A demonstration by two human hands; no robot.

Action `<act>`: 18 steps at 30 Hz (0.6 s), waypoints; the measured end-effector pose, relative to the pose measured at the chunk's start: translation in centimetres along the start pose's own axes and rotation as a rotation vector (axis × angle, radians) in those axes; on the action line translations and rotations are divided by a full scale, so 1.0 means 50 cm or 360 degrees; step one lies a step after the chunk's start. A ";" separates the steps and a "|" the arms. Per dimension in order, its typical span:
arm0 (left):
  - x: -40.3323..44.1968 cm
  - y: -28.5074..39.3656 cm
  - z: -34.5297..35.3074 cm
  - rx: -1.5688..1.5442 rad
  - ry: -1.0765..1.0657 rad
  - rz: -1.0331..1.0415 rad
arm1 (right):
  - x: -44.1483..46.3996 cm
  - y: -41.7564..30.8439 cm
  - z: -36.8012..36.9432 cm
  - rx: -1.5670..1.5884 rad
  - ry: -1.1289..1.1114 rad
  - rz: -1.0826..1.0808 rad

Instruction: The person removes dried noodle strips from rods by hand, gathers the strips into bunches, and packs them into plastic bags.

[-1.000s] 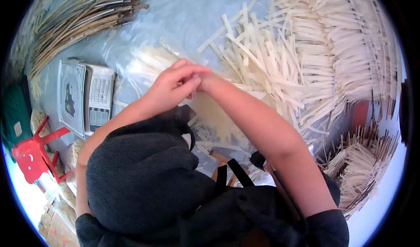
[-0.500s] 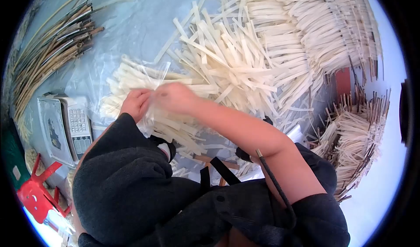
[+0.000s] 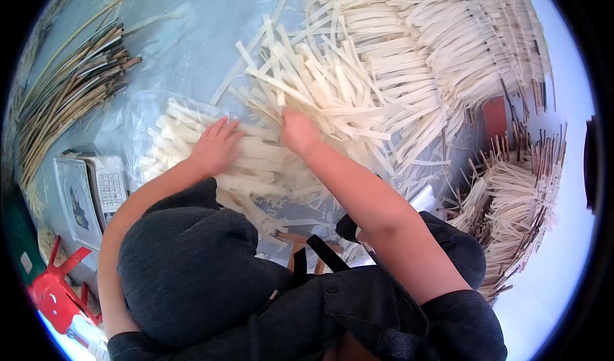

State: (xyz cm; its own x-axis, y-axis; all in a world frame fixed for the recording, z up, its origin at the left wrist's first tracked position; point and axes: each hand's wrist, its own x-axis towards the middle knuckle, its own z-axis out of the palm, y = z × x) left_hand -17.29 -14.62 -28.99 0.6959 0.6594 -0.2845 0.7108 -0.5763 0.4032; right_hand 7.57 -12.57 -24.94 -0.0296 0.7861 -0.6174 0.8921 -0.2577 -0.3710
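My left hand [image 3: 217, 146] lies with fingers spread on a bundle of pale flat strips [image 3: 176, 125], part of which is inside a clear plastic bag [image 3: 137, 115]. To its right, my right hand [image 3: 299, 131] is closed at the edge of a loose heap of similar strips [image 3: 326, 83]. Whatever the right fingers grip, if anything, is too small to make out. The bundle runs between the two hands, and its right part is blurred.
A scale [image 3: 96, 191] stands at the left, below dark thin sticks [image 3: 83, 86]. A red plastic stool [image 3: 54, 294] is at lower left. Rows of pale strips [image 3: 448, 54] fill the upper right; another stack [image 3: 511, 201] stands below them. Wooden pieces [image 3: 297, 246] lie between my legs.
My hands were together a second ago and are now apart, the left spread on the bundle, the right moved rightward. The view has shifted, so the scale and heaps appear further left.
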 end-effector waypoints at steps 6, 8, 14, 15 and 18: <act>-0.016 0.004 -0.013 -0.0086 -0.0178 -0.0034 | 0.023 0.104 -0.028 -0.0942 0.0133 -0.0048; -0.012 0.004 -0.017 -0.0021 -0.0157 0.0024 | 0.054 0.138 -0.055 -0.0869 0.0527 -0.0247; 0.015 0.005 -0.182 -0.0127 -0.0211 0.0213 | 0.045 0.120 -0.068 -0.0708 0.0202 -0.0136; 0.034 0.005 -0.219 -0.0393 -0.0253 0.0075 | 0.032 0.109 -0.068 -0.0692 0.0197 -0.0137; 0.119 0.024 -0.277 -0.1006 -0.0376 -0.0311 | -0.003 0.068 -0.112 -0.0511 0.0199 -0.0165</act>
State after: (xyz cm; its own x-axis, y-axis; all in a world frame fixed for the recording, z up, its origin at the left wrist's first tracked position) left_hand -13.73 -4.70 -18.13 0.6156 0.5586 -0.5558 0.6797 -0.0195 0.7333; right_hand 13.13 -10.41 -22.24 -0.0896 0.8666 -0.4909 0.9840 0.0009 -0.1780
